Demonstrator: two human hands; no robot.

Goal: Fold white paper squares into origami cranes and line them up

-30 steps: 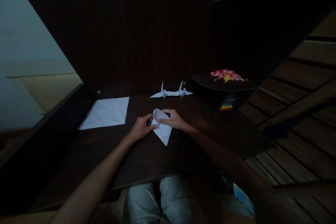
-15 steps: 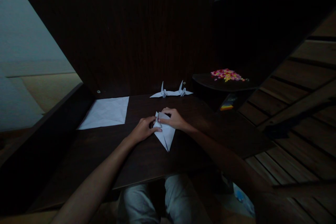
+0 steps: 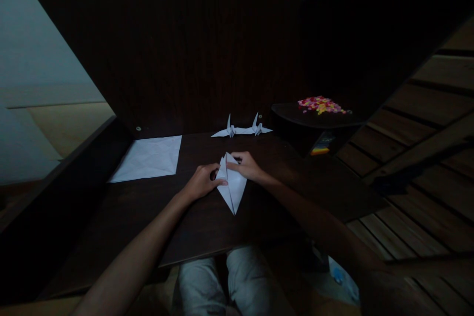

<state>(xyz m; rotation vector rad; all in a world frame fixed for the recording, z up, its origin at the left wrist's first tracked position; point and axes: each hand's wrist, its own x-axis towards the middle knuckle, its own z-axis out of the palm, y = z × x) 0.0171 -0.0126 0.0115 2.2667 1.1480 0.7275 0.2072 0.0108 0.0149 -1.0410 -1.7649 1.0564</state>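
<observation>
A white sheet of folded origami paper (image 3: 235, 190), kite-shaped with a crease line down its middle, points toward me over the dark desk. My left hand (image 3: 204, 180) grips its left edge, thumb on top and fingers curled beneath. On the upper right side, my right hand (image 3: 247, 165) pinches the same paper, its thumb lying on the upper face near the central slit. The fingertips under the paper are hidden. Behind it, against the back panel, two white paper cranes (image 3: 242, 131) stand side by side, seemingly touching.
A creased white paper sheet (image 3: 151, 157) lies at the desk's left, beside the raised side board (image 3: 74, 158). On a small rounded shelf (image 3: 289, 114) at the right sits a heap of pink, red and yellow bits (image 3: 320, 104). The desk (image 3: 192, 242) ends just before my knees.
My right thumb has shifted slightly, and the top flap of the folded paper now stands up to a point. The paper's lower tip has swung a little left.
</observation>
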